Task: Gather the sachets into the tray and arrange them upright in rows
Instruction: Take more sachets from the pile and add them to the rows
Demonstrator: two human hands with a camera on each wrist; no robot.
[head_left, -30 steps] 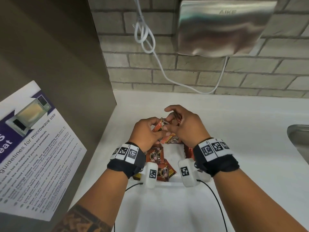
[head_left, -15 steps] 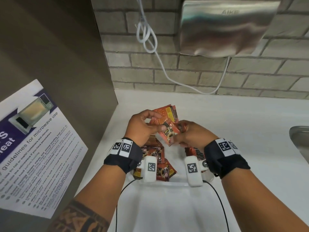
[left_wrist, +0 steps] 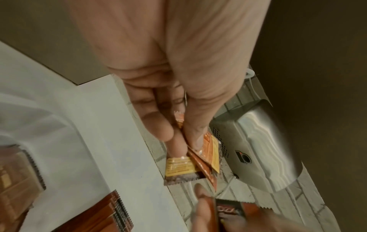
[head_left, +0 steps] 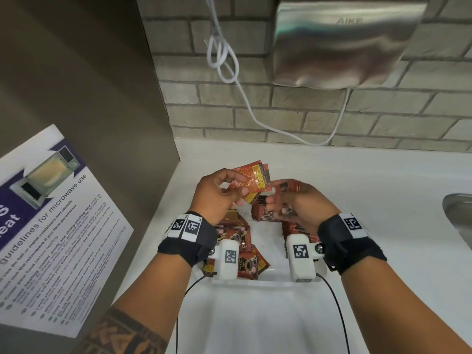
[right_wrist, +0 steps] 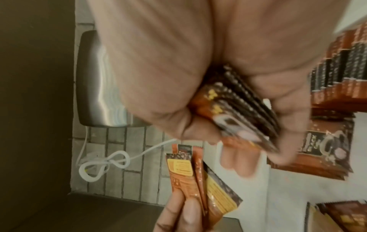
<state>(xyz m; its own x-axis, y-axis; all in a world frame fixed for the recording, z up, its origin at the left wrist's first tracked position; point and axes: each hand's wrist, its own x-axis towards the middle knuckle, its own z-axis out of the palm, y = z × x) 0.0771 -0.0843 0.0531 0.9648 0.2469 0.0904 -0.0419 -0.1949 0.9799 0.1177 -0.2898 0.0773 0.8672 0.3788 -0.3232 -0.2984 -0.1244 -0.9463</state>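
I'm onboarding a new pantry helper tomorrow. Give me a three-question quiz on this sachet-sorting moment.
1. True or false: the left hand pinches a few sachets.
2. What does the right hand grip: A) white cable, B) a sachet stack, C) nothing?
3. Fill in: the loose sachets beneath the wrists lie in the white ____.

Key: 1 true; 2 B; 3 tray.

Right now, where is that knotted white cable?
In the head view the white cable hangs on the brick wall, left of the steel hand dryer, above the counter.
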